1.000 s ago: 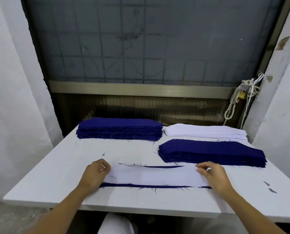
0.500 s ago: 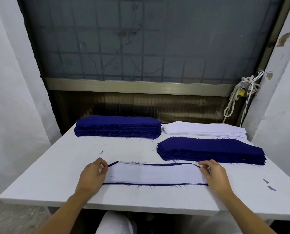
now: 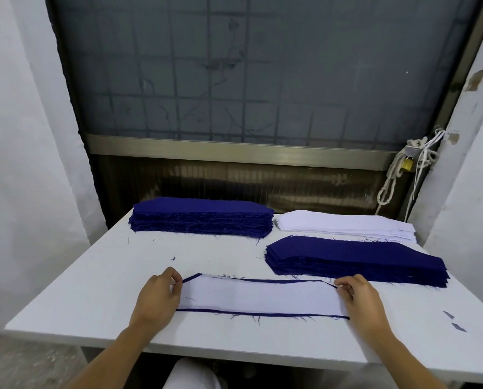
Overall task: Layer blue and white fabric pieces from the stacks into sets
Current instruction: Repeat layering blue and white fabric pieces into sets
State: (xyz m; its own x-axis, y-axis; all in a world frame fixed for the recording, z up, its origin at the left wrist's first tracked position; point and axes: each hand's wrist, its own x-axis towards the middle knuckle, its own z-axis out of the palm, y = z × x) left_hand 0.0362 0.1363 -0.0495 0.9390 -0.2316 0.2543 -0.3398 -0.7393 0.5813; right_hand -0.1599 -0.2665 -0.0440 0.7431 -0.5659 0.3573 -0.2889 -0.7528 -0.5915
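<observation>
A long white fabric piece [image 3: 258, 297] lies on a blue piece [image 3: 262, 314] near the table's front; only thin blue edges show around it. My left hand [image 3: 157, 297] pinches the white piece's left end. Its right end is pinched by my right hand [image 3: 359, 300]. A tall blue stack [image 3: 202, 216] sits at the back left. A white stack [image 3: 344, 224] lies at the back right. Another blue stack [image 3: 355, 259] lies in front of the white one, just beyond my right hand.
The white table [image 3: 80, 299] stands in a niche between two white walls, with a dark window grille behind. A rope and padlock [image 3: 406, 165] hang at the back right. Small blue scraps [image 3: 456, 322] lie near the table's right edge.
The white piece has shifted up and squared over the blue piece, so blue now shows evenly along top and bottom. Both hands stayed at its ends.
</observation>
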